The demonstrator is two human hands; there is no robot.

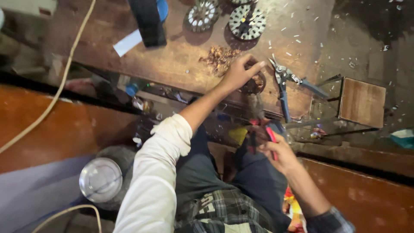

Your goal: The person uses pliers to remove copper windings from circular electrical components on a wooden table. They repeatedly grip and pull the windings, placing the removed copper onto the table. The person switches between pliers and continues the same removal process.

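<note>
My left hand (239,73) reaches out over the wooden workbench (181,56) and rests on a round dark metal part (255,83) wound with copper wire, fingers spread over its top. My right hand (279,152) is low near my lap, shut on a red-and-black handled tool (261,134) whose tip points up toward the bench edge. A heap of copper wire scraps (220,56) lies just left of my left hand. Blue-handled snips (285,84) lie open on the bench just right of it.
Two round slotted metal cores (202,15) (246,20) sit at the bench's far side, beside a black object (148,21) and white paper (127,42). A small wooden stool (361,102) stands right. A steel bowl (100,179) sits lower left; a pale cable (64,73) crosses left.
</note>
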